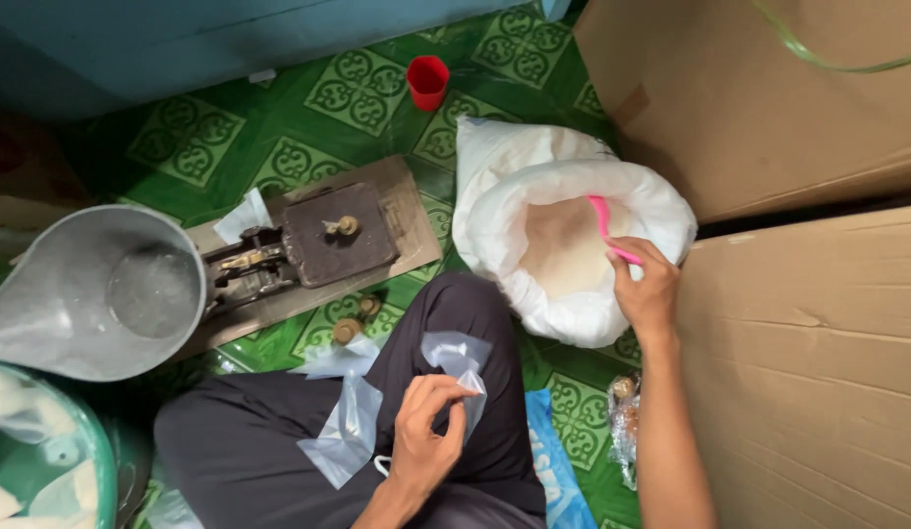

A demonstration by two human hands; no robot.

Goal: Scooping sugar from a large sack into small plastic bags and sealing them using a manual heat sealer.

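Observation:
My right hand (647, 288) grips the handle of a pink scoop (602, 221) whose head dips into the pale powder inside an open white sack (534, 186). My left hand (428, 431) rests over my dark-trousered lap and pinches the edge of a small clear plastic bag (459, 355). Another clear bag (346, 431) lies on my thigh beside it.
A balance scale (299, 245) on a wooden board carries a large metal pan (93, 294) at left, with small brass weights (356, 319) on the green patterned floor. A red cup (427, 80) stands farther off. Cardboard boxes (798, 323) wall the right side. A green basin (44, 460) sits at lower left.

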